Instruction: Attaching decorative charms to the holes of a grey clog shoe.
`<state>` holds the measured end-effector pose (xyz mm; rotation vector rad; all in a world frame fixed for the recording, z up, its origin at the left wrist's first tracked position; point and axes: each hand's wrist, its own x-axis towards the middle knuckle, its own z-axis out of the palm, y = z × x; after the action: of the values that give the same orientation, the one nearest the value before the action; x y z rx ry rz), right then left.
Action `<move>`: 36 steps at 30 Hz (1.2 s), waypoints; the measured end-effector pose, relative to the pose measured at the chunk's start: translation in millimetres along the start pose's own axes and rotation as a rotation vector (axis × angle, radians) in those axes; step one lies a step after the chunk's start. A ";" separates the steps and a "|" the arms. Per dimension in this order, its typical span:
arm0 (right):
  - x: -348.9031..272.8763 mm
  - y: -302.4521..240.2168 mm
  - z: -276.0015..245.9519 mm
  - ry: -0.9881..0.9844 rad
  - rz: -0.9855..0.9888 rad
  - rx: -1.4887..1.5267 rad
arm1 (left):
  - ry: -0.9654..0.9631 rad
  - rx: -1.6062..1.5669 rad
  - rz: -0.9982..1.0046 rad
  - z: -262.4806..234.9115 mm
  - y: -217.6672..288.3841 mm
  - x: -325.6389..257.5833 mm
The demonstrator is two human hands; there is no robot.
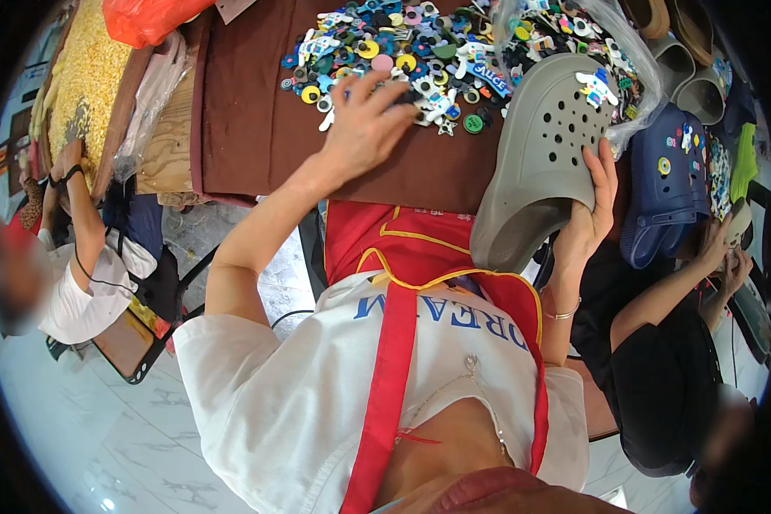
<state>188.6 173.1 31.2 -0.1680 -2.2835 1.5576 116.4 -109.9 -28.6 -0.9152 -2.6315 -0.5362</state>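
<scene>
My right hand [593, 201] grips a grey clog [540, 128] at its heel opening, fingers along the side and toe pointing away from me. The clog's upper has several round holes, and a white and blue cartoon charm [597, 88] sits near the toe. My left hand [370, 124] rests over the near edge of a pile of small colourful shoe charms [377, 51], its fingers spread among them. A dark piece lies by its fingertips; whether they touch it I cannot make out. A green round charm [473, 124] lies between my left hand and the clog.
The charms lie on a brown cloth-covered table [257, 111]. Behind the clog is a clear plastic bag [638, 51] of more charms. Navy clogs [668, 184] stand at right, near a co-worker's hands [728, 248] holding a shoe. At left, another person's hand [70, 158] touches a yellow heap [90, 68].
</scene>
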 end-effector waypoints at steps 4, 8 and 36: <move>1.7 -5.1 12.6 -0.053 -0.038 -0.052 | -0.033 -0.065 0.047 0.4 11.8 -4.4; 4.7 -3.9 25.0 -0.133 -0.064 -0.029 | 0.166 0.002 -0.050 -2.7 -12.0 1.2; 8.9 24.2 48.7 -0.111 -0.167 -0.127 | -0.292 -1.164 -0.539 -16.0 8.5 90.5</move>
<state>160.0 142.5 -4.6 0.0761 -2.4145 1.3704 56.5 -62.9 23.6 -0.4791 -2.6719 -2.3541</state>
